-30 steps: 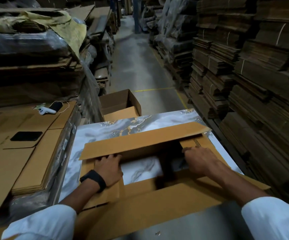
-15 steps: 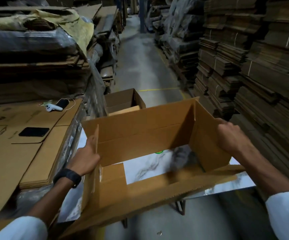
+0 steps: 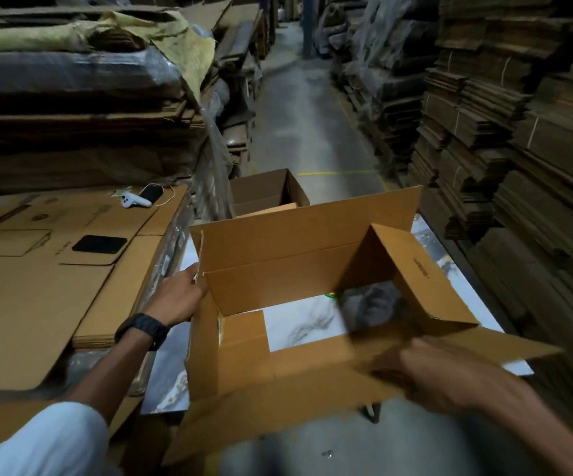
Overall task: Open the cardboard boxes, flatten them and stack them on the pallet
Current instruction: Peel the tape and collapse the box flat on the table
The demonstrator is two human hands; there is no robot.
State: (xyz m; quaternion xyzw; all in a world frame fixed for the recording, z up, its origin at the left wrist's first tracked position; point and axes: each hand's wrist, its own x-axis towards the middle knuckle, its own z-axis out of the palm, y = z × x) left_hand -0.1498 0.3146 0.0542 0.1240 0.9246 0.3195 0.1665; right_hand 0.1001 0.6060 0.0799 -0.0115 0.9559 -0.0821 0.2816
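An open brown cardboard box (image 3: pixel 299 255) stands on a marble-patterned table (image 3: pixel 450 269). Its top flaps are up and the table shows through its open bottom. My left hand (image 3: pixel 180 297), with a black watch on the wrist, grips the box's far left corner edge. My right hand (image 3: pixel 450 376) is blurred by motion and lies on the near right part of the box, fingers curled at the near flap (image 3: pixel 312 400), which hangs out towards me. The right end panel (image 3: pixel 412 280) leans inward over the opening. To the left lies a stack of flattened cardboard (image 3: pixel 38 297).
A black phone (image 3: pixel 99 243) and a white controller (image 3: pixel 134 201) lie on the flattened stack. Another open box (image 3: pixel 268 192) stands just beyond the table. Tall piles of cardboard line both sides of a concrete aisle (image 3: pixel 305 132).
The box rose from lying folded flat to standing open. My right hand left the right end panel and came to the near flap; that panel now leans inward. My left hand stayed at the left corner.
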